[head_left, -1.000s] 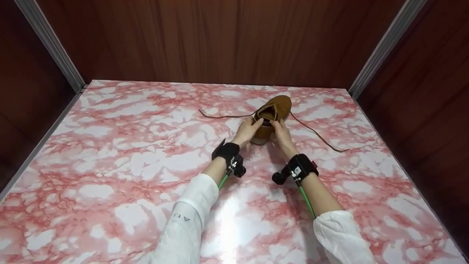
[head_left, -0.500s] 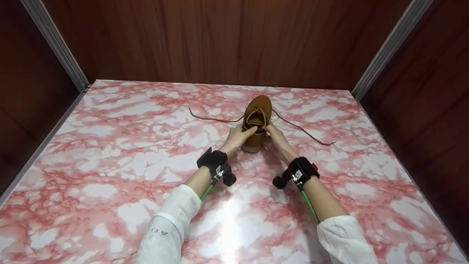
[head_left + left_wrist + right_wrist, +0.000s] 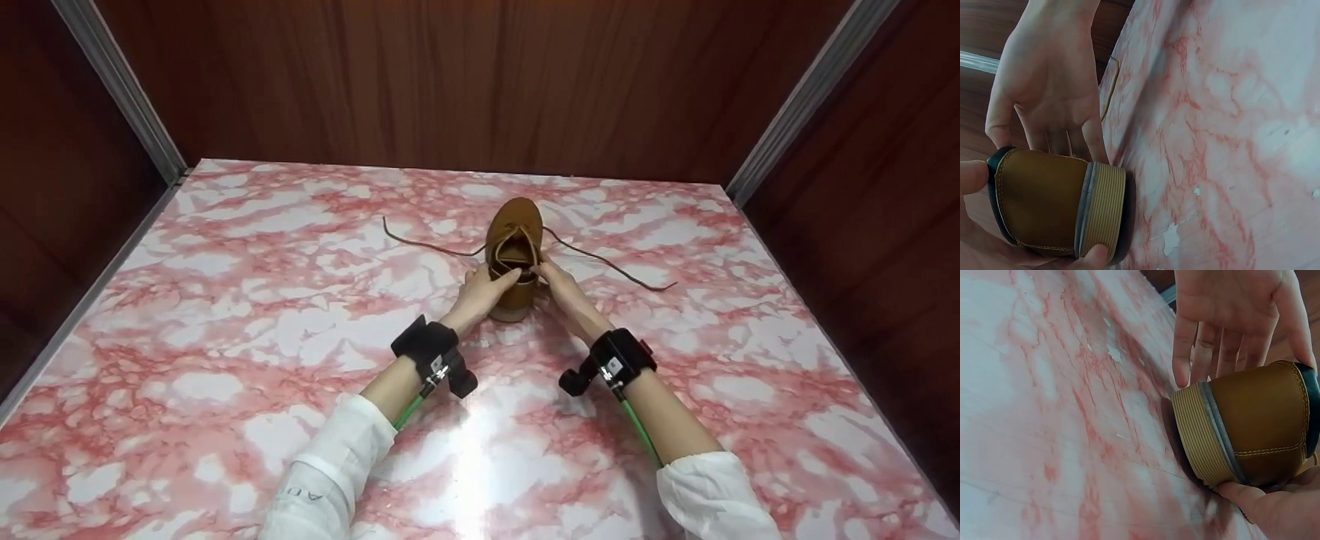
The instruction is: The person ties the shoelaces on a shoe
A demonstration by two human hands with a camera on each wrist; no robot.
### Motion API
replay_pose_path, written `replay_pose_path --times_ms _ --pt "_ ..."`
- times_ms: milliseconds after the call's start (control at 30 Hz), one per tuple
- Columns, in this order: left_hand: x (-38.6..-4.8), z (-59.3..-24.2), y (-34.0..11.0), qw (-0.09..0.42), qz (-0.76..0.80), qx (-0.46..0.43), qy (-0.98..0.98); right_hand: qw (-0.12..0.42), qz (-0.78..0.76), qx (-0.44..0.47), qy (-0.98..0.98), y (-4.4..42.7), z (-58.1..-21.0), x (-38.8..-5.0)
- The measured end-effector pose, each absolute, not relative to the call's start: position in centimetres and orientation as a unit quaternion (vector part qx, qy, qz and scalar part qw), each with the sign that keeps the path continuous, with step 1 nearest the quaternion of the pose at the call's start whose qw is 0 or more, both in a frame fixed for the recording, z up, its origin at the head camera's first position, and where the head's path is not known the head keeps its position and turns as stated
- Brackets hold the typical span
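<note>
one shoe (image 3: 514, 252): between both hands, toe away!
left hand (image 3: 480, 295): clamped on its left side
right hand (image 3: 568, 295): gripping its right
laces (image 3: 433, 246): splayed out beyond each hand

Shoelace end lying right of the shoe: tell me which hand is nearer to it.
Right. The right hand holds the right side of the shoe, with that lace end out beyond it; the left hand holds the opposite side, farther away.
</note>
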State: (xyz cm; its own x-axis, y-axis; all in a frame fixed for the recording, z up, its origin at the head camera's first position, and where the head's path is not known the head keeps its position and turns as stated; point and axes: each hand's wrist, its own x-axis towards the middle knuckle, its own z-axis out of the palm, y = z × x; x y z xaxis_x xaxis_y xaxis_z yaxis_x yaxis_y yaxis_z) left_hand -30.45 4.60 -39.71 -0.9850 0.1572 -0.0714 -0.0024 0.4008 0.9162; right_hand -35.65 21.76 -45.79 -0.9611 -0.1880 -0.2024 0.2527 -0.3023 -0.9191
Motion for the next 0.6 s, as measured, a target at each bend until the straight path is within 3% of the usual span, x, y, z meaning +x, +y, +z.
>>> replay_pose_path --times_ms 267,600 --pt "-31.2 -40.2 4.8 0.077 0.584 0.001 0.808 0.094 -0.791 0.053 0.603 20.8 -45.1 -35.4" --pt "-34.3 -40.6 5.5 0.021 0.630 -0.018 0.776 0.025 -0.787 0.068 0.613 18.1 -41.2 -33.5"
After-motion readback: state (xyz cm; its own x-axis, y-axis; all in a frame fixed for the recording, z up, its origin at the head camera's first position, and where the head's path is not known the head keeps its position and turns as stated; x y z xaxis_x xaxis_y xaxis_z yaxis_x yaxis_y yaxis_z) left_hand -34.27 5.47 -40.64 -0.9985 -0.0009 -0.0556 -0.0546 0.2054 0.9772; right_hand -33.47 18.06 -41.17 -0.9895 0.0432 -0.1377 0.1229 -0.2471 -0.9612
